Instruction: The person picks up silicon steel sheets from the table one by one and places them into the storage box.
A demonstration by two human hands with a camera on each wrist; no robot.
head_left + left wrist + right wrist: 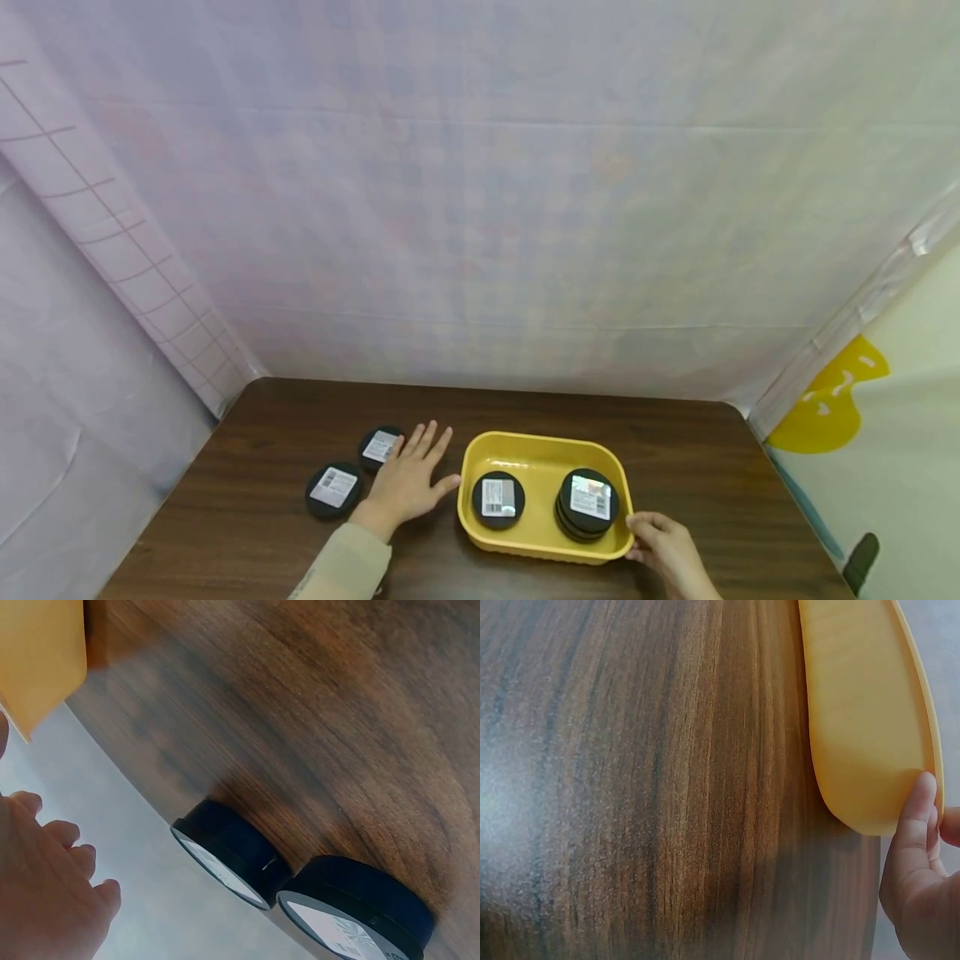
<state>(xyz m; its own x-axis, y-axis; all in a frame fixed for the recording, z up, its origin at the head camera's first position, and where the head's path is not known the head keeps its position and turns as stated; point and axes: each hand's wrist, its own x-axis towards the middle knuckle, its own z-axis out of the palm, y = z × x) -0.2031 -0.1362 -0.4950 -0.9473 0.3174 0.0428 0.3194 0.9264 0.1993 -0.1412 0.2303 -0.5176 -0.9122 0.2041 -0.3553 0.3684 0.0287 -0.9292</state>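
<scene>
My right hand (667,550) pinches the right rim of a yellow plastic basket (536,550). In the right wrist view the fingers (915,825) press the outside wall near the rim, with the thumb on the rim's other side. One flat round black container (487,518) with a white label lies in the basket's left half. A stack of the same black containers (577,533) stands in its right half. My left hand (405,487) is spread, palm down, its thumb close to the basket's left edge; it holds nothing. Two more black containers (317,500) (232,844) sit left of it.
The dark wooden table (697,467) carries everything. Behind it hangs a pale checked curtain (480,250), with another white sheet (75,400) on the left. A yellow shape (825,417) is on the right-hand wall.
</scene>
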